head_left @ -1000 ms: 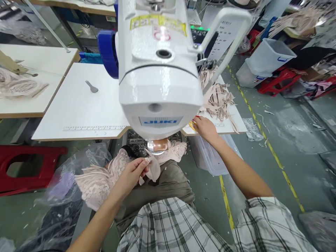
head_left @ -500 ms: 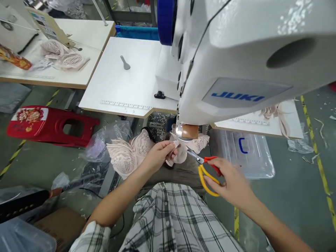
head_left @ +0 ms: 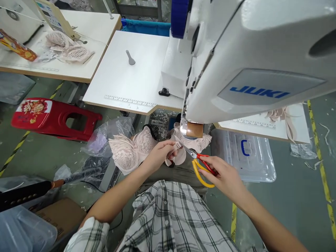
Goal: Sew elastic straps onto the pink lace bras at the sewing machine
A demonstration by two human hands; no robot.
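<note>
My left hand (head_left: 166, 154) pinches a strap end of a pale pink lace bra (head_left: 124, 154), whose cups hang over my lap to the left of that hand and below the machine head. In my right hand (head_left: 222, 173) are scissors (head_left: 201, 162) with red and yellow handles, my fingers in the loops. Their blades reach left to the strap end at my left fingertips; whether they touch the fabric I cannot tell. Right above the hands is the needle end of a white sewing machine (head_left: 252, 91).
A white table (head_left: 131, 80) with a printed ruler holds a grey spoon-like tool (head_left: 130, 57) and a black clip (head_left: 164, 92). A red stool (head_left: 55, 117) stands left. To the right are a clear lidded box (head_left: 252, 157) and pink straps (head_left: 285, 119) on a table edge. Another bra (head_left: 69, 49) lies far left.
The scissors and my right hand have moved left and slightly up, bringing the blade tips to the strap end. My left hand keeps its pinch. The view has shifted slightly.
</note>
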